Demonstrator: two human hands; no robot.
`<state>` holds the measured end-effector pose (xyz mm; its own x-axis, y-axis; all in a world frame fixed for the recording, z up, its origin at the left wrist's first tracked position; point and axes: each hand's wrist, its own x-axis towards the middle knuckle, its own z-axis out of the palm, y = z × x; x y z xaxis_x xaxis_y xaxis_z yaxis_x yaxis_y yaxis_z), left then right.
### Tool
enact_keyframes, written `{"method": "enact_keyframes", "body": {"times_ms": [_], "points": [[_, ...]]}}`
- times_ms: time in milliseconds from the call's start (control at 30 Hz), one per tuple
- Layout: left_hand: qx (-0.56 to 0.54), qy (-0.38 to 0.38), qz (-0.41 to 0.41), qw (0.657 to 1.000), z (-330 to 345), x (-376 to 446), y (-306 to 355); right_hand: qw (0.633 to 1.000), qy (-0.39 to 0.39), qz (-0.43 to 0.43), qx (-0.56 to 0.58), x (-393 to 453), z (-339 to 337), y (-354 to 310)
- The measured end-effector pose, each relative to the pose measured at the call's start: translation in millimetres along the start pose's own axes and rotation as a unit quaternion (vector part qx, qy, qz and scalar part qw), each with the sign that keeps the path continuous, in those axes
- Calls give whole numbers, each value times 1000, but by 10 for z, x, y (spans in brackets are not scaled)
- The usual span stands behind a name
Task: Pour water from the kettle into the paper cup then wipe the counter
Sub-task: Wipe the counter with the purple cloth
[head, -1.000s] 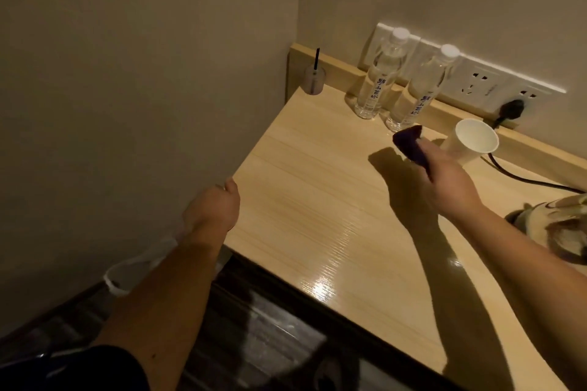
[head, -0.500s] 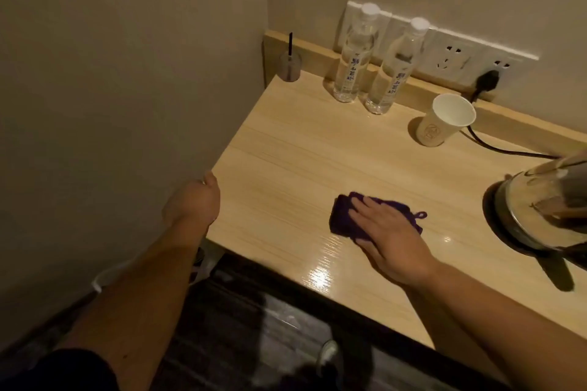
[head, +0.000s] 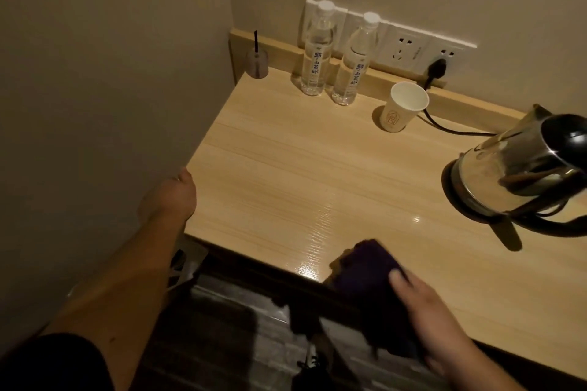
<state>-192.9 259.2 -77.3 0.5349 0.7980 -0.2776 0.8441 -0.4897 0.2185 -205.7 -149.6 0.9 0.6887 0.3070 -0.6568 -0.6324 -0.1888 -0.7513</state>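
Head view of a pale wooden counter [head: 286, 168] set in a wall corner. The right hand [head: 425, 311], at 5 o'clock, lies palm-down on a dark purple cloth [head: 365, 273], fingers [head: 398, 278] spread flat over it and pressing it to the counter's near edge; part of the cloth hangs over that edge, and whether the hidden thumb curls around the fabric cannot be told. The left hand [head: 173, 194], at 9 o'clock, rests against the counter's left edge beside the wall; it holds nothing that shows, the fingers are turned away, and how far they are curled cannot be told. The kettle [head: 521, 165], at 3 o'clock, stands on its dark base, steel body reflecting the room, black lid and handle toward the right frame edge. The paper cup [head: 403, 111], at 1 o'clock, stands upright and open-mouthed near the back ledge, well apart from the kettle; its contents cannot be made out. A black cord [head: 444, 125] runs from a plug [head: 435, 68] in the wall sockets [head: 403, 47] behind the cup toward the kettle. At 12 o'clock two capped water bottles [head: 330, 60] stand side by side against the ledge. At 11 o'clock a small clear jar [head: 257, 62] with a dark stick stands in the corner.
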Motion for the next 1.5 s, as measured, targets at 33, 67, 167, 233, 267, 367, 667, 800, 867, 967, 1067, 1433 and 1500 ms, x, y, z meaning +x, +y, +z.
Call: {"method": "enact_keyframes", "body": {"times_ms": [33, 67, 167, 233, 267, 367, 667, 800, 867, 967, 1067, 1433, 1500], "points": [[-3, 2, 0, 1000, 1, -3, 0, 995, 31, 38, 91, 23, -38, -163], [-3, 3, -2, 1000, 9, 6, -4, 985, 68, 54, 147, 43, -84, -329], [-7, 2, -13, 1000, 49, 66, -20, 973, 173, 5, 150, 167, -279, -816], [-18, 7, -25, 999, 64, 95, -25, 969, 232, -73, 51, 366, -358, -1091], [-19, 6, -27, 999, 70, 105, -27, 958, 261, -111, -25, 513, -375, -1185], [-11, 5, -27, 1000, 71, 115, -28, 881, 263, -243, -310, 1134, -417, -1252], [5, 14, -28, 1000, 114, 148, -46, 652, 83, -296, -693, 2006, -625, -746], [5, 18, -31, 999, 128, 163, -67, 668, 52, -315, -673, 1499, -600, -356], [3, 16, -29, 999, 123, 153, -59, 683, 35, -314, -658, 1136, -561, -85], [-16, 3, -27, 1000, 79, 93, -22, 675, 15, -337, -656, 672, -581, 349], [-27, -4, -30, 999, 49, 67, -7, 681, -2, -326, -655, 365, -612, 700], [-50, -42, 25, 998, 128, 96, -195, 933, -134, -82, -324, -404, -275, 909], [-60, -58, 66, 994, 123, -135, -233, 963, -160, -4, -218, -530, -181, 809]]}}
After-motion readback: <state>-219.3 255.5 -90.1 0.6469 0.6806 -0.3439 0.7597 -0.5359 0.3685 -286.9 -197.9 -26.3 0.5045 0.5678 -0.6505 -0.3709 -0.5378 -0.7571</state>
